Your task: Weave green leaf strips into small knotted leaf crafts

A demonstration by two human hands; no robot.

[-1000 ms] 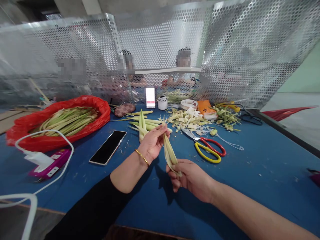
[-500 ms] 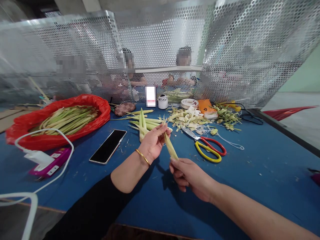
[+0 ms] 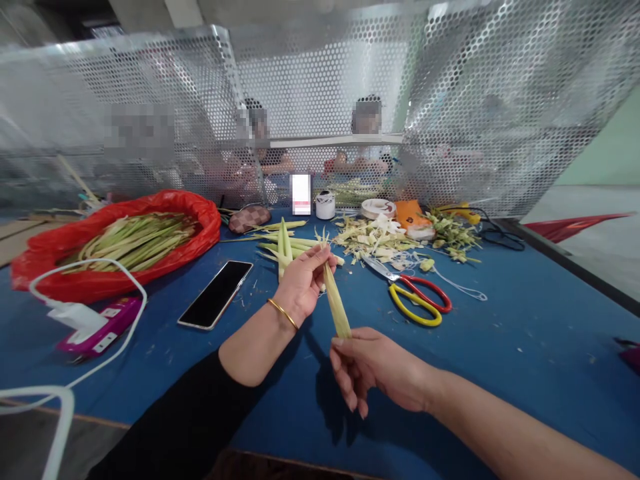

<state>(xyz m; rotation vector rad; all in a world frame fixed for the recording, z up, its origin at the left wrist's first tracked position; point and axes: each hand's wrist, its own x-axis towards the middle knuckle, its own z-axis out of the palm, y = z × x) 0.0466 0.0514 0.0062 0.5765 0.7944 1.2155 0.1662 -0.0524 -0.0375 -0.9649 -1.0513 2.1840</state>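
Note:
Between my hands a pale yellow-green corn husk [image 3: 337, 303] is stretched above the blue table. My left hand [image 3: 305, 280], with a gold bangle at its wrist, pinches the frayed upper end. My right hand [image 3: 367, 367] grips the lower end between thumb and forefinger, its other fingers loosely curled. Just behind my left hand lie several green husk leaves [image 3: 283, 250], partly covered by it. Right of the hands rest scissors [image 3: 417, 293] with one red and one yellow handle, blades pointing to the upper left.
A red plastic bag [image 3: 200, 217] of long green strips sits at the left. Nearby are a black phone [image 3: 216, 295] and a purple power strip [image 3: 103, 327] with a white cable. Husk scraps [image 3: 373, 235] lie at the back. Two people sit behind the perforated metal screen [image 3: 320, 73].
My right hand has moved down and slightly left, so more of the husk shows between the hands. My left hand has shifted a little left, still pinching the upper end.

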